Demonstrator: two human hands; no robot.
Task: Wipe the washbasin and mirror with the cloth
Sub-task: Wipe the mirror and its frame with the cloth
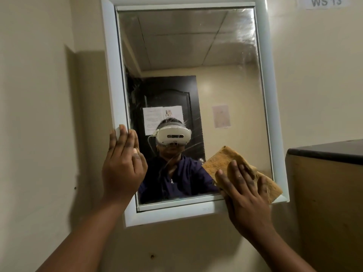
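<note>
A white-framed mirror point(263, 75) hangs on the beige wall, tilted, with streaks on its glass. My left hand point(122, 165) grips the frame's left edge, fingers over the rim and onto the glass. My right hand point(242, 191) lies flat, pressing a yellow-brown cloth point(218, 161) against the mirror's lower right corner, over the glass and the frame. The cloth sticks out above and to the right of my fingers. The washbasin is out of view.
A cabinet with a dark top point(326, 152) and a brown side stands close to the mirror's right. A paper label reading WS 13 point(326, 1) is on the wall at the top right. The reflection shows a person, a dark door and ceiling tiles.
</note>
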